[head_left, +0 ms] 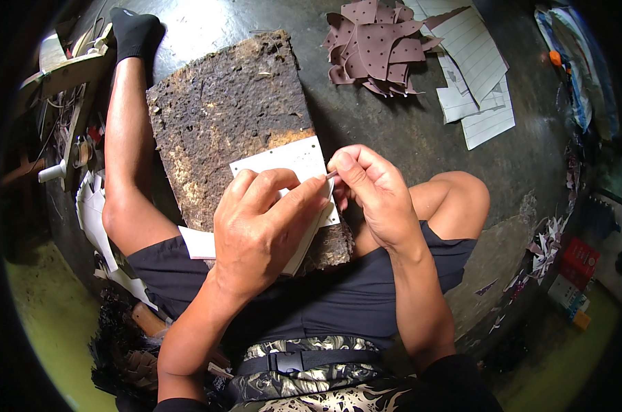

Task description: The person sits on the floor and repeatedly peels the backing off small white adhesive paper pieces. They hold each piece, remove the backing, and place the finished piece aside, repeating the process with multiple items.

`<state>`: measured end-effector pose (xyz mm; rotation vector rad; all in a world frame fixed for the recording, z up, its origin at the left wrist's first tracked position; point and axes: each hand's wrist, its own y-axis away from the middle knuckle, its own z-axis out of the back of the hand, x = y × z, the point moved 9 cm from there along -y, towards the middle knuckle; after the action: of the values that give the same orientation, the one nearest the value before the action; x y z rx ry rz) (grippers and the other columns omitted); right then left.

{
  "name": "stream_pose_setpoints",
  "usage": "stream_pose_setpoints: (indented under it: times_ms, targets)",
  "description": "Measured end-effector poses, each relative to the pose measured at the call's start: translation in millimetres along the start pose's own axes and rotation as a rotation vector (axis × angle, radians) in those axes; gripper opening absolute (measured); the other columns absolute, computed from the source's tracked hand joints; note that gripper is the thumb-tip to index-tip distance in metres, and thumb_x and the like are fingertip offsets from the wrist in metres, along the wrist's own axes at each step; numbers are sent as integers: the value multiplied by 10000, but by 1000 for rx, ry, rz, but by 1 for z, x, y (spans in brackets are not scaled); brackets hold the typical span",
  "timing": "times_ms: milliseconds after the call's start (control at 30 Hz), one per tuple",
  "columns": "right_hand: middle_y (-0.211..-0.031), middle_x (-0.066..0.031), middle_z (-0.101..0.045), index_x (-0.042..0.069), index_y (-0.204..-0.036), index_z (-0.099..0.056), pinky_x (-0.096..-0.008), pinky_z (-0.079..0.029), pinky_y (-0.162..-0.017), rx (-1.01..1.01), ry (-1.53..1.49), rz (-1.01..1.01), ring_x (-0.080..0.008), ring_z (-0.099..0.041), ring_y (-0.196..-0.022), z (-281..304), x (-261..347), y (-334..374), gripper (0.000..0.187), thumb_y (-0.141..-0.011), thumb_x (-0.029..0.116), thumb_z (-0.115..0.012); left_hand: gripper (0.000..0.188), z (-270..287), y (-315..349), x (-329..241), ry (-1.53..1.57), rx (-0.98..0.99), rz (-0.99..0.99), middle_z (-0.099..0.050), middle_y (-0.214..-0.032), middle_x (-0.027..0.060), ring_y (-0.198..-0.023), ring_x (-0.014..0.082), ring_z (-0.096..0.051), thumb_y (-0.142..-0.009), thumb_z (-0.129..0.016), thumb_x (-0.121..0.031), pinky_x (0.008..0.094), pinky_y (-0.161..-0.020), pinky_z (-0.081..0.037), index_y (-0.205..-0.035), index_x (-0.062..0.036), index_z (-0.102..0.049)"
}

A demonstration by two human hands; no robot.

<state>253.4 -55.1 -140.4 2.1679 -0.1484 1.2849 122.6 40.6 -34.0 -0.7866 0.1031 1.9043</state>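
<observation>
- On the worn board [228, 117] across the lap lies a white card [290, 161].
- Left hand [263, 230] presses and grips the card's stack.
- Right hand [372, 196] pinches a thin tool [331, 175] at the card's edge.
- Likely mid-marking; the next stroke needs a steady card.
- Brown cutouts [376, 44] lie well apart.

red box [581, 258], white box [565, 291], right floor
</observation>
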Motion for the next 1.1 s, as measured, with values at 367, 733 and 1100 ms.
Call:
stream_pose_setpoints:
  times_ms: [367, 733, 1100]
  targets:
    - [-980, 57, -683, 61, -1152, -704, -193, -510, -737, 73, -283, -18, -2, -589, -857, -12, -17, -5, 258, -1172, 316, -742, 301, 1, 2, 2, -15, -89, -25, -732, -1002, 17, -834, 242, -647, -866, -970, -206, 408, -741, -524, -1146, -153, -870]
    - [-971, 61, -686, 73, -1148, -716, -202, -507, -754, 9, -230, -21, -12, -594, -847, -4, -16, -4, 224, -1174, 294, -747, 304, -1, -2, -1, -35, -104, -36, -730, -997, 0, -804, 228, -636, -852, -982, -248, 392, -710, -526, -1120, -156, -872]
    - [-979, 54, -683, 79, -1098, -696, -214, -511, -786, 81, -336, -83, -27, -597, -871, -10, -23, -9, 277, -1108, 318, -838, 280, 2, -4, 1, -3, -61, -18, -729, -993, 21, -810, 240, -649, -858, -977, -196, 398, -705, -526, -1108, -141, -862]
